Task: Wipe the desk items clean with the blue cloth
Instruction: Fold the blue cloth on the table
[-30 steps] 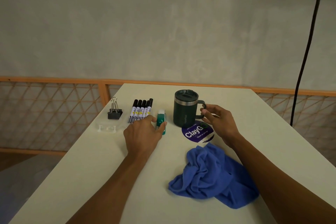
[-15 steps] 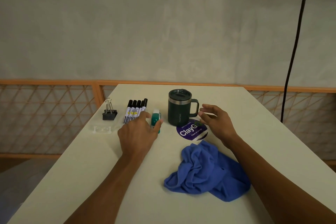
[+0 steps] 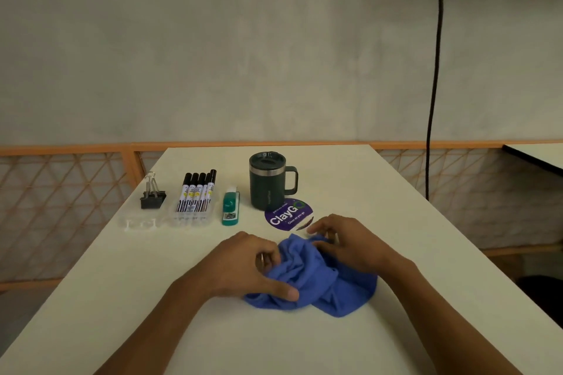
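The left hand's (image 3: 240, 265) fingers (image 3: 269, 254) curl into the folds of the cloth (image 3: 316, 281), and its thumb lies flat along the near edge, pinching the fabric between them. The right hand (image 3: 350, 242) grips the far side, fingers bent and close together with their tips dug into the bunched cloth. The cloth lies crumpled on the table (image 3: 380, 198), in front of the mug (image 3: 264, 184) and towards the viewer.

Between mug and cloth lies a round purple sticker (image 3: 288, 214), touching the mug's base; it reads "ClayGo" and "Clean as you go", and the right fingertips cover its near edge. Just left of the mug lies a green stapler (image 3: 230, 208). Further left are five black-capped markers (image 3: 197, 190) side by side, their white labels too small to read, then a black clip (image 3: 153, 195). Clear plastic (image 3: 140, 224) in front of the clip is hard to make out. A black cable (image 3: 434, 100) hangs well right of the mug. A small mark on the mug's wall is unreadable.
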The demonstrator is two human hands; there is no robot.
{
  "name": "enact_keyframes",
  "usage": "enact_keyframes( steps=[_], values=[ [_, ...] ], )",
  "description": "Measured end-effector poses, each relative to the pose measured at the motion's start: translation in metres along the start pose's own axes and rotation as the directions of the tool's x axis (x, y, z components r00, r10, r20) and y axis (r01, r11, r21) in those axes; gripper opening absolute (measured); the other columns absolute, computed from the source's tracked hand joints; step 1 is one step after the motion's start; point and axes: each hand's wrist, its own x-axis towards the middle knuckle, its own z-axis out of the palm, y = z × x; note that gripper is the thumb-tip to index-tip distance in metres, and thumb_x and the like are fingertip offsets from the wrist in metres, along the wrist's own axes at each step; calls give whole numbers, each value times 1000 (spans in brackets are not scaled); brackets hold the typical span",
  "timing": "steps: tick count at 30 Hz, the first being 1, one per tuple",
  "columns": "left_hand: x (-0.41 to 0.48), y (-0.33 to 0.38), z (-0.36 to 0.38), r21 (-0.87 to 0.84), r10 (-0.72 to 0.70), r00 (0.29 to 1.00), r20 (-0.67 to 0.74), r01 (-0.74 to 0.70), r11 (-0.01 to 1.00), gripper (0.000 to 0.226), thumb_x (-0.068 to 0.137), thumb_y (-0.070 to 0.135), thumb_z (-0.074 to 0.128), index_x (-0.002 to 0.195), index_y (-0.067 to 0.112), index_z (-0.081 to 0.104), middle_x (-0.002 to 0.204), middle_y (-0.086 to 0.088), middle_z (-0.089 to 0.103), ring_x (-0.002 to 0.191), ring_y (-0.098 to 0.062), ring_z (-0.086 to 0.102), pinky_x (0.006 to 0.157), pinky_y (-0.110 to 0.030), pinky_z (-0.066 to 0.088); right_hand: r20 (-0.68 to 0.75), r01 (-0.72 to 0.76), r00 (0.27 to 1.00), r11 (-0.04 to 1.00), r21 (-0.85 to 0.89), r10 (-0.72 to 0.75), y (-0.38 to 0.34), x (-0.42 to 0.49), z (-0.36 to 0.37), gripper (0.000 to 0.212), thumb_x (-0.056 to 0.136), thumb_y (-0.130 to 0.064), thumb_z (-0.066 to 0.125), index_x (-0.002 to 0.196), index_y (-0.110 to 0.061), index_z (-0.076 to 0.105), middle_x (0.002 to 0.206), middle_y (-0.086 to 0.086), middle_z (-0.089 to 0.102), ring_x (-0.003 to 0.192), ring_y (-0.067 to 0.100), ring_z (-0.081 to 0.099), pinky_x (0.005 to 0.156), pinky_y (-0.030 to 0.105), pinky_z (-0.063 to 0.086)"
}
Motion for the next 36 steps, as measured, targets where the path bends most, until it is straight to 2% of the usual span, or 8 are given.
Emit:
enact_keyframes(
  steps=[4,8,15,19,22,26,30,36],
  values=[
    [-1,-20,-19,-361,1,977,-213,-80,929,37,72,50,96,94,27,78,91,7,77,80,-9,65,73,-29,53,-206,-44,974,975,218,90,1,2,4,5,98,-31,77,103,-33,76,99,-15,74,88,2,65,78,18,50],
    [2,-32,-29,-568,-120,848,-517,-235,789,24,88,30,86,108,21,77,106,2,78,101,-17,72,82,-24,58,-450,26,874,906,422,185,-13,3,-1,10,101,-39,71,105,-30,68,104,-19,72,94,-3,66,74,10,50],
    [4,-21,-20,-715,-210,764,-610,-417,562,23,98,24,72,120,16,72,118,-4,77,112,-16,72,93,-24,58,-424,34,864,807,589,273,-45,-2,6,29,103,-55,57,106,-27,53,93,-7,64,82,7,61,70,18,46],
    [6,-10,-12,-655,-99,791,-604,-422,627,19,96,20,74,115,18,76,112,-3,78,105,-20,75,89,-29,61,-236,44,963,792,609,128,-66,-11,15,53,83,-73,70,118,-34,60,81,-16,72,77,0,67,72,17,49],
    [8,-8,-4,-621,22,844,-536,-411,667,24,94,17,76,118,15,77,113,-3,79,106,-21,76,89,-29,61,-205,113,979,886,450,-20,-69,-9,24,68,74,-83,74,131,-48,62,113,-24,63,100,1,65,81,18,53],
    [9,-9,-4,-623,67,885,-460,-376,686,27,95,21,73,121,13,78,115,-4,78,109,-25,75,90,-31,63,-239,212,966,843,494,-103,-70,-8,22,37,90,-51,78,123,-33,73,132,-16,61,120,8,64,96,20,52],
    [6,-19,-14,-656,11,917,-398,-293,695,32,91,32,78,123,27,78,115,-11,74,107,-29,75,93,-46,63,-298,203,955,726,657,2,-69,-9,8,14,96,-29,76,106,-19,73,102,-2,75,96,17,71,87,28,55],
    [5,-43,-21,-437,-30,979,-203,-63,897,26,82,50,89,95,29,83,92,9,78,82,-17,69,78,-37,55,-437,265,884,588,764,169,-72,-12,-18,26,94,-31,77,109,-11,67,107,15,73,103,34,72,94,49,58]
  ],
)
